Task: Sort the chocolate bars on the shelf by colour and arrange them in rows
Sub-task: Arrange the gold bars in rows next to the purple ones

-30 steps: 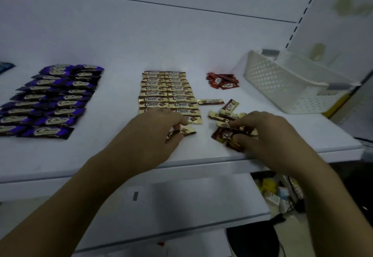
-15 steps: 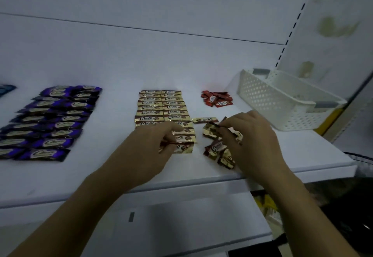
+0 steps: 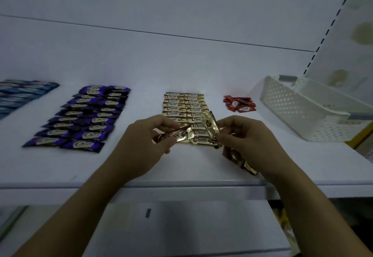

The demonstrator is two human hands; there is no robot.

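- my left hand (image 3: 141, 143) pinches a gold bar (image 3: 175, 135) nearly level, and my right hand (image 3: 248, 141) pinches a second gold bar (image 3: 211, 129) on end
- the gold rows (image 3: 183, 105) on the shelf (image 3: 181, 166) sit just behind my fingertips, so I'd lay each bar label-up, flush with the nearest row
- wrappers say "Choco", finer print's too blurry

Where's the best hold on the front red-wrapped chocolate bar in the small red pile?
Pinch the red-wrapped chocolate bar across its narrow width, mid-length, coming from above and the shelf's front. It lies flat, logo up, at the near edge of the loose red pile, bare white shelf before it; a white perforated plastic basket stands close on its right.
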